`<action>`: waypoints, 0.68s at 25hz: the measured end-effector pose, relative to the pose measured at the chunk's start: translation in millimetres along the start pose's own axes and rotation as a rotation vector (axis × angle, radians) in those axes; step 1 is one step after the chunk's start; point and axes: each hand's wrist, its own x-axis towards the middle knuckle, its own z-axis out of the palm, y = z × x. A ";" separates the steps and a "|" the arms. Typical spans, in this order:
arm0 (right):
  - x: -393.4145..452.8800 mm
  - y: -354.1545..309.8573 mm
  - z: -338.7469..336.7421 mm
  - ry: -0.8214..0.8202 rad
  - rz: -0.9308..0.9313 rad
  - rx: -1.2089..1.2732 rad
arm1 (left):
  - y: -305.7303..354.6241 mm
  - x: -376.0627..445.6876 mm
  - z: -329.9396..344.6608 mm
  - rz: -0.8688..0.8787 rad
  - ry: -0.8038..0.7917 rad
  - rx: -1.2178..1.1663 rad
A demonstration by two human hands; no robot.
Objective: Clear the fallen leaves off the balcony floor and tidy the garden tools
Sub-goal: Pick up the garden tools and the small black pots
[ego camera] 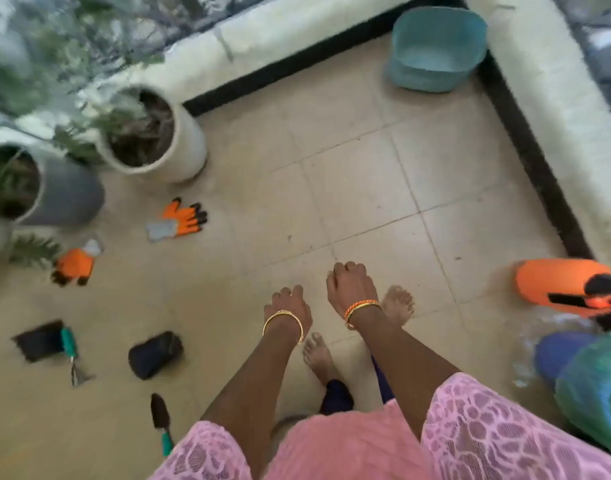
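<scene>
Garden tools lie scattered on the balcony floor to my left, a rake, a trowel and two orange gloves, while my left hand and right hand hang curled over my bare feet, each grip closed on nothing.

Can't read a single word, brand or number anywhere here. The orange gloves, the teal tub and the pots show no lettering I can make out, everything's too blurry.
</scene>
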 end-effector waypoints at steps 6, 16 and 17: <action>-33.9 -88.2 71.9 -0.232 -0.340 -0.279 | -87.4 -59.0 70.9 -0.328 0.092 -0.494; -89.6 -138.1 167.9 -0.537 -0.791 -0.723 | -114.6 -139.4 208.9 -0.963 0.088 -1.251; -94.1 -136.4 177.2 -0.572 -0.816 -0.755 | -108.2 -144.7 224.3 -1.053 0.055 -1.356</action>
